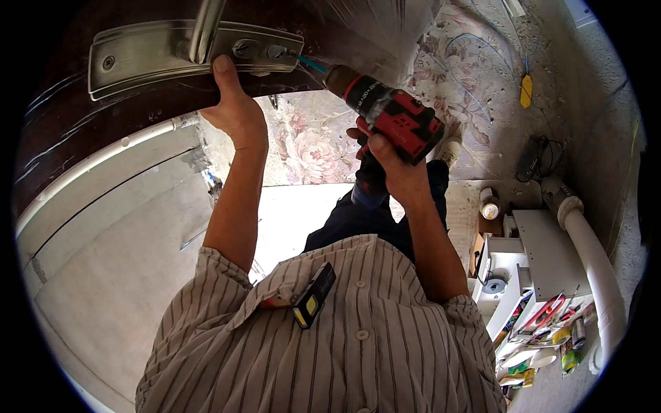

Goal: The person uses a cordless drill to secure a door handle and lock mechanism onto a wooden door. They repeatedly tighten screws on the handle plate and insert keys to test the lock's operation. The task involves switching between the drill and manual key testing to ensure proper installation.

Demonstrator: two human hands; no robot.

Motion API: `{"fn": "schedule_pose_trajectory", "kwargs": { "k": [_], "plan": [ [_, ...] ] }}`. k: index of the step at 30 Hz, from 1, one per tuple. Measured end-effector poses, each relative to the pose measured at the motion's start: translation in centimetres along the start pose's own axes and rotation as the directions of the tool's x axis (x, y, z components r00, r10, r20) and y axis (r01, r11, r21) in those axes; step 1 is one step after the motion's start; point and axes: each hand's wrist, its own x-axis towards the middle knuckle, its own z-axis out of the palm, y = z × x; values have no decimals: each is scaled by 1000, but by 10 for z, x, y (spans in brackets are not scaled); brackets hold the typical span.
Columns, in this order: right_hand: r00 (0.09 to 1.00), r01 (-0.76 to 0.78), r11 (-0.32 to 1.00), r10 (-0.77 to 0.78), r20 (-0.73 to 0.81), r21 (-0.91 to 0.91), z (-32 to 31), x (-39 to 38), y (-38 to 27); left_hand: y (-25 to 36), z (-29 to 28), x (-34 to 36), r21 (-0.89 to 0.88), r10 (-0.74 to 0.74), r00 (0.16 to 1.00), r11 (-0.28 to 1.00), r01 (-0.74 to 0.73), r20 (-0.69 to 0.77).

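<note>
The right hand [396, 165] wraps tight around the grip of a red and black cordless drill [392, 113], its teal bit [311, 64] pointed at a screw on the right end of the handle plate [148, 51]. The left hand [231, 103] presses up from below against that brushed-metal plate, thumb on its lower edge, fingers hidden behind. The plate sits on a dark brown door [62, 131], with a lever handle [203, 27] rising from its middle. The door's edge curves just beside the left wrist. To the right, well apart, a white pipe [595, 268] and cluttered white shelves [530, 261] crowd the wall.
</note>
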Motion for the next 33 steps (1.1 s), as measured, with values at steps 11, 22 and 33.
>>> {"fn": "schedule_pose_trajectory", "kwargs": {
  "k": [11,22,33],
  "plan": [
    [999,8,954,7,50,-299,-15,2,-16,8,2,-6,19,-16,1000,1000,16,11],
    [998,35,940,-14,65,-338,-18,2,-19,12,3,-10,32,-58,998,998,58,-17],
    [990,137,970,-124,73,-201,-14,-43,-60,4,-3,-9,81,-41,999,996,43,-35]
  ]
}}
